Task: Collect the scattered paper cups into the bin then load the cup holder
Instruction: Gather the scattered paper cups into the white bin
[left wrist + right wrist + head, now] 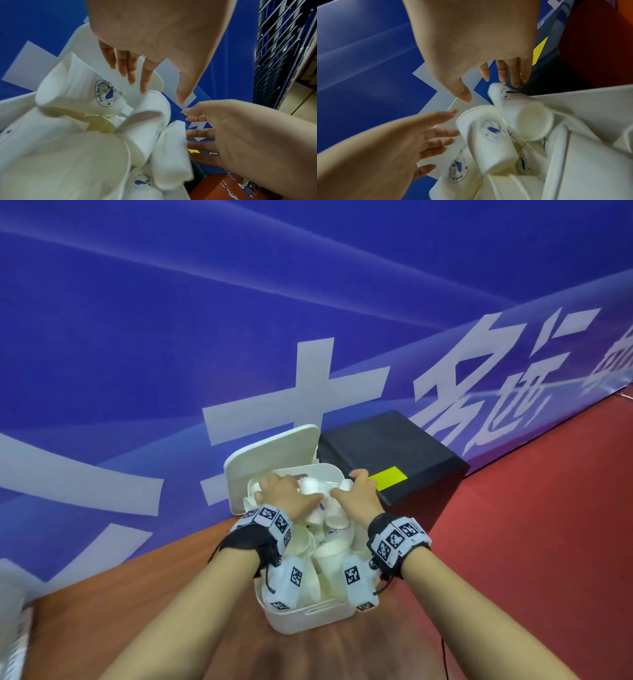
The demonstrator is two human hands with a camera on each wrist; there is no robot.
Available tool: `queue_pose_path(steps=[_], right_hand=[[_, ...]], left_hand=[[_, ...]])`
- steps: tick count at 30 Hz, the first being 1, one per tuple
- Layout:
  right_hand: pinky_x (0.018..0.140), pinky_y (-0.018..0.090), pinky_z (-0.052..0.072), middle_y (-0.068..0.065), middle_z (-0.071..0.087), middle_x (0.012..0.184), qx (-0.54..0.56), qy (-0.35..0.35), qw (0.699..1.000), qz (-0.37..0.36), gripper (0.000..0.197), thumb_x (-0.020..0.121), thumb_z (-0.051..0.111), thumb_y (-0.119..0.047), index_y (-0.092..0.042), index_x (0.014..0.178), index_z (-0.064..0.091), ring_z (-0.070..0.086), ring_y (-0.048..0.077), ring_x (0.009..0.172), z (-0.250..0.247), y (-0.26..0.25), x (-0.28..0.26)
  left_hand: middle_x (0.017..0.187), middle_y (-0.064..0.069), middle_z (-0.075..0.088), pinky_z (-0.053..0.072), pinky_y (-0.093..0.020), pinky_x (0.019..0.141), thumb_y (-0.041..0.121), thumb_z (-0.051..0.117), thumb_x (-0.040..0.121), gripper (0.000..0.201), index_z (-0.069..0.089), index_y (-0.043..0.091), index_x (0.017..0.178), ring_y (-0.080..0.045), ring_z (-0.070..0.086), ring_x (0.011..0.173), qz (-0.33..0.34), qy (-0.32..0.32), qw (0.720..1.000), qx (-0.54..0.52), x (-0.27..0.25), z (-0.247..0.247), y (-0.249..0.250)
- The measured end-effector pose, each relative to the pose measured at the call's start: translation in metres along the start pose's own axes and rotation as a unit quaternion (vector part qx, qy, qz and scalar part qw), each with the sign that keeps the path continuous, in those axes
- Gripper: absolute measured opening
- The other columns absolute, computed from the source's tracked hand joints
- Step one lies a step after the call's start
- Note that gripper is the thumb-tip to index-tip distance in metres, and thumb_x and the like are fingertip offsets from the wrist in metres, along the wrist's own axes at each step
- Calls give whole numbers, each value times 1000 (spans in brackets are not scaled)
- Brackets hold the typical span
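Forearms with marker wristbands (265, 522) enter from 6 o'clock. White bin (310, 616) on brown table (113, 604), lid (270, 465) up at 11 o'clock, heaped with paper cups (330, 549). Left hand (286, 491) and right hand (356, 494) hover over the pile, fingers spread, gripping nothing. Black box (387, 446) at 2 o'clock.

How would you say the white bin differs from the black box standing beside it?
The white bin is open, its lid tipped back, and heaped with paper cups; the black box is closed on top. The bin stands on the brown table, the box on the red floor. Both are boxy.
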State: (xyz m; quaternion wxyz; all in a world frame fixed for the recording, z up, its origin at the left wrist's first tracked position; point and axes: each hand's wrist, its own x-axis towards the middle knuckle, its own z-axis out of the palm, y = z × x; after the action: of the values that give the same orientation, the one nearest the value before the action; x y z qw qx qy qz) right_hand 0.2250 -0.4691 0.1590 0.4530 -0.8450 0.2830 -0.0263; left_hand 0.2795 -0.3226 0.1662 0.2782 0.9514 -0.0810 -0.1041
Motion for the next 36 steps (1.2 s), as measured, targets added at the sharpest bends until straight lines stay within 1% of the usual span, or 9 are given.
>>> queue_pose_path(steps=[4,8,12,15,18,23,28,33,36], right_hand=[[93,25,33,11,32,138,-32,-73,997,-23,64,88,62,-31,-19,144,32,44,25,123,-2,7,20],[106,26,31,14,28,145,-102,-152,983,-31,67,90,58,-20,-18,149,26,36,27,134,4,9,28],[114,33,26,13,22,154,-141,-196,970,-29,69,91,46,-13,-23,152,15,27,28,142,25,15,33],[114,34,24,10,10,157,-168,-220,961,-13,71,94,37,-11,-28,153,1,23,29,143,34,19,36],[115,36,23,10,2,159,-192,-226,955,-15,70,96,34,-13,-28,153,-3,19,30,145,41,24,41],[115,34,23,6,3,158,-210,-201,957,-15,66,98,33,-15,-25,153,-2,20,29,143,51,35,44],[117,35,19,11,17,152,-151,-148,977,-19,64,96,42,-20,-18,152,11,20,29,143,42,38,45],[115,43,27,13,23,144,-102,-134,986,-8,67,92,49,-25,-20,150,17,27,32,137,29,27,45],[115,40,26,15,25,146,-115,-112,987,-22,67,93,51,-24,-16,151,18,26,32,139,26,18,47]], left_hand=[[137,-4,42,25,-42,107,54,50,85,47,52,34,127,-25,32,131,-16,62,995,75,18,2,-15],[147,-15,31,29,-42,111,42,48,91,54,35,33,143,-35,31,134,-117,-48,989,74,36,14,-35],[141,-14,39,37,-40,107,51,46,91,53,41,32,141,-33,40,129,-85,-67,989,103,43,26,-41],[140,-16,40,34,-39,108,51,44,93,54,38,27,142,-32,39,130,-70,-85,989,96,45,34,-42],[141,-16,37,29,-40,110,48,42,95,54,35,26,144,-34,32,132,-68,-92,991,70,48,45,-44],[145,-11,36,27,-36,109,45,47,95,56,31,23,145,-32,28,135,-77,-90,993,21,46,52,-50],[134,-9,48,33,-35,105,40,62,87,55,42,14,131,-27,39,127,-82,-52,992,-84,49,39,-53],[128,-6,43,36,-29,94,50,64,83,51,46,22,121,-20,45,102,-88,-36,988,-123,53,19,-49],[129,-5,43,40,-31,101,51,62,85,52,47,20,124,-20,50,106,-89,-36,980,-176,57,4,-47]])
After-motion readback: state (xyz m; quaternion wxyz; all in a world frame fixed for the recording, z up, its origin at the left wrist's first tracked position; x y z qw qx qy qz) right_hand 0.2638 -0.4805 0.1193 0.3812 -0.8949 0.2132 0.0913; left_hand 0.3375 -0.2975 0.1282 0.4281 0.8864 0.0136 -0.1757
